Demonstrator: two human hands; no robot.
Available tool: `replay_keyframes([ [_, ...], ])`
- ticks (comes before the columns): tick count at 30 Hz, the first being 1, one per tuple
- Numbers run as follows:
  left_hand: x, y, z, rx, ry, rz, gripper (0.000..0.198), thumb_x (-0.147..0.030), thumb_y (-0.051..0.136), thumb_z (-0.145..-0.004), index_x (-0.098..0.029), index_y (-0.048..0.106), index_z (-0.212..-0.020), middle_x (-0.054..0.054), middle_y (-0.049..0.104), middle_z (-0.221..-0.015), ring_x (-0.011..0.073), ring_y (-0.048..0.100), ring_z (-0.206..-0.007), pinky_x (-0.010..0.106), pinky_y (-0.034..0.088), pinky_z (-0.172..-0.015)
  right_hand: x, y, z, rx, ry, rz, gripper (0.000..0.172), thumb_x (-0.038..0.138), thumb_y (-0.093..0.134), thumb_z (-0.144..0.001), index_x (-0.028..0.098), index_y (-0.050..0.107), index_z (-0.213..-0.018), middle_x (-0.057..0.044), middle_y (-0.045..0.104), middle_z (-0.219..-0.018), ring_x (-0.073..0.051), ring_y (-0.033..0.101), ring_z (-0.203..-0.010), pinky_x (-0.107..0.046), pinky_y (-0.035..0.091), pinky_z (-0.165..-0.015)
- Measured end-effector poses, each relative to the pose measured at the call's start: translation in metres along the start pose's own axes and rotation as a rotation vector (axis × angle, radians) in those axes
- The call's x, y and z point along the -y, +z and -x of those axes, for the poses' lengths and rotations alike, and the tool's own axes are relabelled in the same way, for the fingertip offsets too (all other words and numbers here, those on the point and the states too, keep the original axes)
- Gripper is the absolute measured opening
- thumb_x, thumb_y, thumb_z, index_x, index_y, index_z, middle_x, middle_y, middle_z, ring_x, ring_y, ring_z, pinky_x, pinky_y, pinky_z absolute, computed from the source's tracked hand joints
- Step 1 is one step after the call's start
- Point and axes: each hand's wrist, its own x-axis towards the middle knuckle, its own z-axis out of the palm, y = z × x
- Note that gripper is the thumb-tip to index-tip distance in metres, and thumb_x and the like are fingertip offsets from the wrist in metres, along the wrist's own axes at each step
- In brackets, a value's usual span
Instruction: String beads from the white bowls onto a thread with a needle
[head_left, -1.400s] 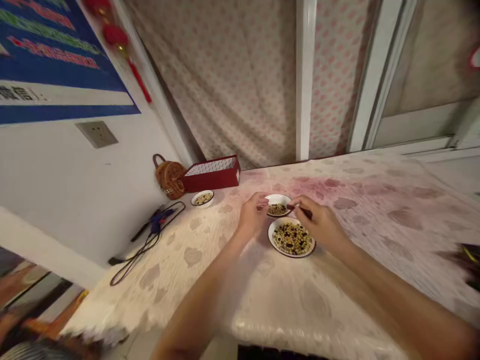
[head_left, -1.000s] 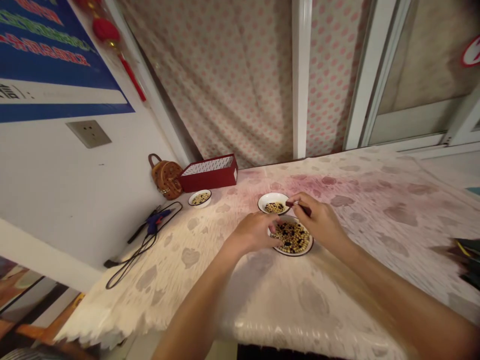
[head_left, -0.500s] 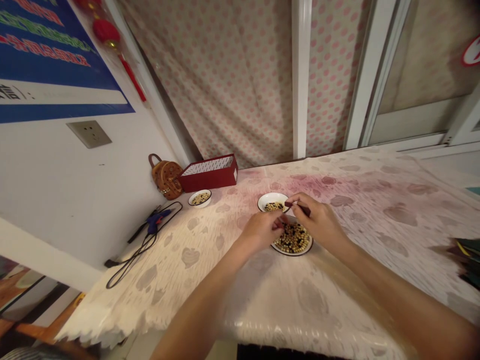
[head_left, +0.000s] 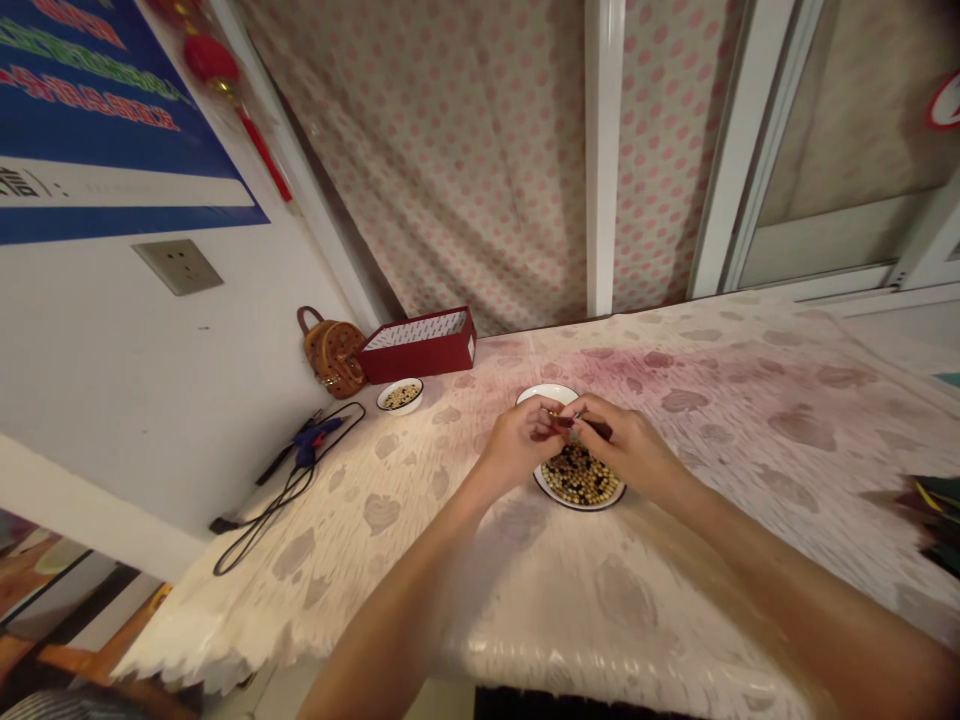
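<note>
My right hand (head_left: 634, 452) grips a slim dark-red stick (head_left: 594, 427) that points left at my left hand (head_left: 521, 442), whose fingers (head_left: 551, 428) are pinched narrow at its tip. Both hover just above the white grain-filled bowl (head_left: 600, 503).

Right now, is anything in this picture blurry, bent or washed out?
Head view: the left hand and the right hand, pinching a thin red stick over the plate, are sharp; the forearms smear toward the bottom edge; the wide lens makes the window frame lean; a bright sheen washes out the near edge of the tablecloth; the dark thing at the right edge is blurred.
</note>
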Motion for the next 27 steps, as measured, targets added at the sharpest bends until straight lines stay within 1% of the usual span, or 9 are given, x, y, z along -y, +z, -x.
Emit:
replay_keyframes([
  [5,-0.005,0.001,0.0,-0.017,-0.008,-0.007,0.032,-0.002,0.069,-0.077,-0.016,0.063,-0.106,0.002,0.068,-0.089,0.0102,0.064,-0.08,0.024,0.051,-0.079,0.001,0.0,-0.001,0.015,0.012,0.007,0.013,0.028,0.049,-0.095,0.025,0.061,-0.1,0.002,0.078,-0.086,-0.018,0.069,-0.07,-0.029,0.047,-0.068],
  [12,-0.01,0.002,0.001,-0.035,-0.025,-0.051,0.031,-0.003,0.068,-0.08,-0.017,0.062,-0.106,0.002,0.068,-0.09,0.0111,0.066,-0.082,0.025,0.053,-0.081,0.005,-0.001,-0.001,0.007,0.01,0.021,0.011,0.027,0.049,-0.093,0.026,0.06,-0.097,0.001,0.078,-0.083,-0.019,0.069,-0.067,-0.029,0.047,-0.065],
  [16,-0.008,0.001,0.001,-0.043,-0.006,-0.034,0.031,-0.003,0.069,-0.079,-0.016,0.062,-0.106,0.003,0.069,-0.09,0.0114,0.067,-0.083,0.025,0.053,-0.08,0.004,-0.002,-0.001,-0.002,0.0,0.036,0.011,0.026,0.049,-0.092,0.026,0.059,-0.097,0.002,0.077,-0.081,-0.019,0.07,-0.068,-0.028,0.046,-0.063],
  [21,-0.002,-0.003,-0.002,-0.064,0.01,-0.05,0.028,-0.003,0.068,-0.081,-0.016,0.061,-0.104,0.001,0.068,-0.088,0.0104,0.066,-0.083,0.024,0.052,-0.081,0.002,-0.002,-0.001,-0.005,-0.007,0.047,0.011,0.024,0.049,-0.092,0.026,0.059,-0.097,0.003,0.076,-0.081,-0.018,0.069,-0.067,-0.028,0.045,-0.064],
  [24,0.004,-0.005,-0.008,-0.12,0.017,-0.101,0.027,-0.001,0.066,-0.081,-0.016,0.062,-0.103,0.001,0.068,-0.088,0.0102,0.066,-0.083,0.024,0.052,-0.081,0.001,-0.002,-0.001,-0.059,-0.002,0.059,0.012,0.026,0.048,-0.092,0.025,0.059,-0.096,0.001,0.076,-0.081,-0.017,0.068,-0.065,-0.028,0.045,-0.064],
  [27,0.012,-0.007,-0.017,-0.202,-0.011,-0.198,0.027,0.002,0.063,-0.081,-0.016,0.064,-0.101,0.003,0.07,-0.088,0.0114,0.067,-0.084,0.025,0.053,-0.081,0.0,-0.002,-0.002,-0.126,0.024,0.084,0.012,0.028,0.048,-0.092,0.024,0.059,-0.095,0.002,0.071,-0.072,-0.017,0.062,-0.058,-0.028,0.043,-0.061],
])
